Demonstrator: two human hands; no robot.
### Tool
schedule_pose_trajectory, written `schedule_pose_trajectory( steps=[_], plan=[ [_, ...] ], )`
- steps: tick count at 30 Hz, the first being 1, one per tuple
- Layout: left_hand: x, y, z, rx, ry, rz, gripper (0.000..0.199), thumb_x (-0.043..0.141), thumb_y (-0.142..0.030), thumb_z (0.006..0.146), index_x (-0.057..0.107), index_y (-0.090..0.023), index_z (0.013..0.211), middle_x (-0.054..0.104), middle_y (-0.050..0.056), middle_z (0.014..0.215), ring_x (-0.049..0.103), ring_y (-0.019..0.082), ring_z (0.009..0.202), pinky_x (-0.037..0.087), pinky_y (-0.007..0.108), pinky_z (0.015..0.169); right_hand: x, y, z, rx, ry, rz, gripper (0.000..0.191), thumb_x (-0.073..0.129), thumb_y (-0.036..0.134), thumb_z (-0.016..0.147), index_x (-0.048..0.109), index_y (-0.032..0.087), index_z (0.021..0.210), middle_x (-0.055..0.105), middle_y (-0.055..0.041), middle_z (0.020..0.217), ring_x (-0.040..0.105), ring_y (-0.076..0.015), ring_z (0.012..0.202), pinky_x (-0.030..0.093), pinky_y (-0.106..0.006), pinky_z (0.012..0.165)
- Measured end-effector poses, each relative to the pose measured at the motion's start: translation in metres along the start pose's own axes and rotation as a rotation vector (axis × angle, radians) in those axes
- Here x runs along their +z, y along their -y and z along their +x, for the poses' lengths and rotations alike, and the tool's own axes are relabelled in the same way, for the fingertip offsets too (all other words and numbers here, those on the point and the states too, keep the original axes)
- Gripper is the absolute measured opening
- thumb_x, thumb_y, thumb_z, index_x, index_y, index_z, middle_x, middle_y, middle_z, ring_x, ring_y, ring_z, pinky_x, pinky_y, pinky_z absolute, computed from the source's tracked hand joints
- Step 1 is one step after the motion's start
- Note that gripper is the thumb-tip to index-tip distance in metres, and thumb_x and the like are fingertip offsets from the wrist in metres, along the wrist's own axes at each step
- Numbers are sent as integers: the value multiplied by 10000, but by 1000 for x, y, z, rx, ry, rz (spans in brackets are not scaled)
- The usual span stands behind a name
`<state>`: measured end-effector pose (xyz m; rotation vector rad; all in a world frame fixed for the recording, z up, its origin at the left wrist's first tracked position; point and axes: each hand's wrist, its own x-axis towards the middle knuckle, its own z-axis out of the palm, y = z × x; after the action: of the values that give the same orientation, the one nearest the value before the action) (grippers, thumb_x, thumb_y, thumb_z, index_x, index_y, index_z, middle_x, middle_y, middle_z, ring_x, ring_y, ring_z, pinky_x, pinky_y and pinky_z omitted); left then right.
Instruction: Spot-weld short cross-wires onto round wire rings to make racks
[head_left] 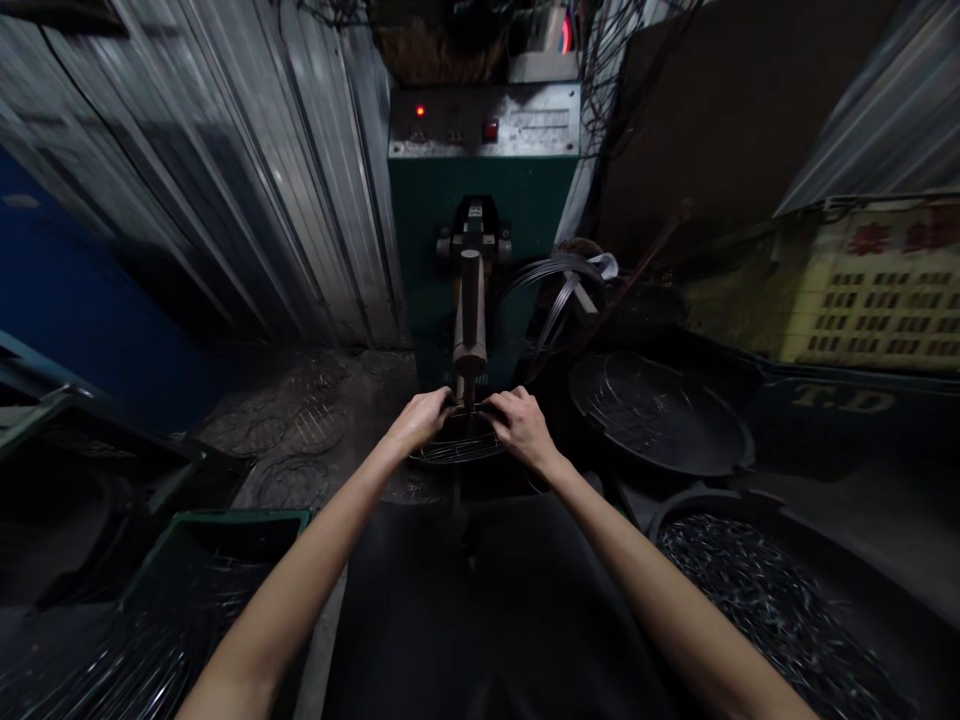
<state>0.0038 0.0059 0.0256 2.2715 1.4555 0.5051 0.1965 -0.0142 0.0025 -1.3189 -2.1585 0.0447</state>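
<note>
Both hands grip a round wire rack made of thin metal wire, just under the electrode arm of a green spot-welding machine. My left hand pinches the rack's far rim on the left of the electrode tip. On the right of the tip, my right hand has its fingers closed on the same rim. The rack's far edge lies at the electrode; its near edge hangs toward my lap. The fingertips are small and dim, so fine wire pieces between them cannot be made out.
Right of me stand a black basin of short metal pieces and a shallow black tray. Wire coils hang beside the machine. At left, a green crate holds wires; round wire pieces lie on the floor.
</note>
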Motion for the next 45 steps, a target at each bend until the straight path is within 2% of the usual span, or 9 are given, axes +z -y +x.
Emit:
schedule_pose_trajectory(
  steps=[13, 16, 19, 23, 30, 33, 36, 40, 45],
  plan=[
    [-4, -1, 9, -62, 40, -36, 117, 469, -257, 839, 553, -178, 823, 643, 33, 820, 584, 168, 765, 400, 239, 652, 5, -3, 9, 24, 13, 28, 160, 546, 329, 850, 649, 207, 856, 633, -31, 788, 467, -188, 802, 338, -290, 698],
    [-5, 0, 11, -75, 48, -7, 120, 488, -278, 825, 550, -175, 831, 638, 31, 809, 576, 170, 747, 390, 239, 633, -2, -19, 3, 55, -56, 128, 159, 539, 305, 854, 640, 205, 926, 643, -34, 871, 499, -181, 851, 376, -290, 750],
    [-6, 4, 14, -44, 59, -11, 124, 487, -289, 815, 543, -179, 825, 627, 26, 797, 564, 169, 746, 388, 242, 638, -10, -47, -13, 181, -131, 190, 164, 504, 243, 866, 617, 190, 973, 637, -47, 957, 525, -171, 904, 395, -304, 836],
    [-6, 12, 12, 14, 74, -100, 174, 462, -337, 811, 537, -179, 813, 614, 18, 799, 547, 166, 755, 392, 249, 661, -16, -68, -31, 212, 6, 225, 187, 516, 261, 856, 598, 189, 1008, 612, -53, 991, 538, -167, 931, 407, -318, 871],
    [3, 19, -11, 64, 35, -181, 226, 439, -387, 823, 518, -177, 789, 570, -5, 751, 519, 140, 722, 389, 236, 670, -23, -55, -33, 191, 151, 234, 269, 663, 379, 748, 593, 186, 923, 552, -18, 868, 526, -136, 757, 425, -267, 713],
    [11, 22, -29, 22, 26, -193, 212, 428, -372, 835, 510, -180, 798, 561, -8, 745, 513, 136, 716, 388, 231, 674, -22, -49, -40, 148, 234, 243, 297, 669, 398, 740, 580, 192, 935, 551, -20, 872, 521, -146, 781, 421, -272, 722],
    [21, 24, -48, -3, 26, -214, 207, 415, -362, 848, 509, -182, 811, 553, -10, 742, 503, 131, 707, 386, 227, 673, -19, -42, -53, 116, 248, 203, 347, 676, 438, 722, 567, 198, 948, 554, -39, 906, 502, -176, 842, 416, -293, 747],
    [34, 27, -66, -14, 39, -224, 205, 411, -352, 860, 515, -178, 834, 546, -10, 744, 494, 123, 700, 381, 216, 663, -14, -31, -70, 111, 259, 138, 271, 647, 428, 752, 561, 190, 851, 553, -40, 800, 469, -194, 808, 408, -300, 713],
    [34, 28, -75, 0, 30, -229, 207, 415, -356, 864, 515, -177, 838, 549, -8, 756, 496, 121, 707, 386, 211, 668, -18, -26, -77, 112, 213, 231, 184, 588, 368, 815, 597, 192, 867, 591, -40, 814, 512, -181, 808, 425, -296, 732]
  ],
)
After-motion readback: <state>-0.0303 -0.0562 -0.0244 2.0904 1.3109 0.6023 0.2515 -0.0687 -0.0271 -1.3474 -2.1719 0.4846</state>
